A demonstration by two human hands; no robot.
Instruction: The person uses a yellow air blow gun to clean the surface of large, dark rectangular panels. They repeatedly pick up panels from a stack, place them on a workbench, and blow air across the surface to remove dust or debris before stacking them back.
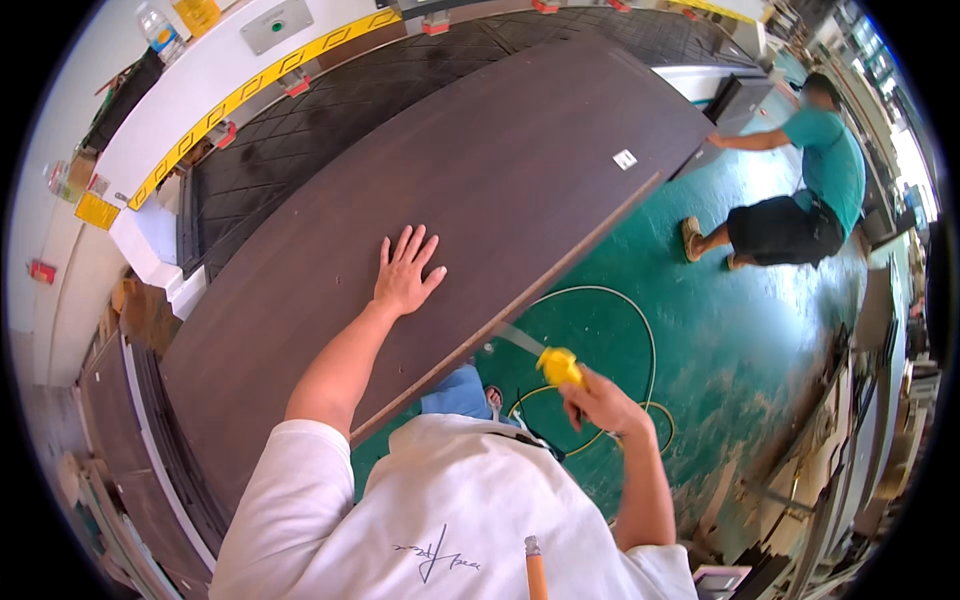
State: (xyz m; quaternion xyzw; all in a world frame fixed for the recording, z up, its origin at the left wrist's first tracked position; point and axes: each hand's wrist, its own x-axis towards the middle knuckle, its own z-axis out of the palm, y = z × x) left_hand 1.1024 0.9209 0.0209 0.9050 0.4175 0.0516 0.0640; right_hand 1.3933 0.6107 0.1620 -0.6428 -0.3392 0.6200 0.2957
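Note:
A large dark brown board [480, 170] lies across the machine bed in front of me, its long near edge running diagonally. My left hand [405, 280] rests flat on it, palm down with the fingers spread. In my right hand [605, 402] is a yellow hand tool with a pale flat strip [560, 366], held just off the board's near edge. The strip points toward that edge and is blurred; the tool's exact kind is unclear, and I cannot tell if the strip touches the board. A small white label [625, 159] sits near the far right end.
A co-worker in a teal shirt [825, 150] has a hand at the board's far right corner. A pale hose [650, 330] loops over the green floor [720, 330]. White machine housing with a yellow stripe [270, 75] borders the far side. Stacked panels [130, 400] stand left.

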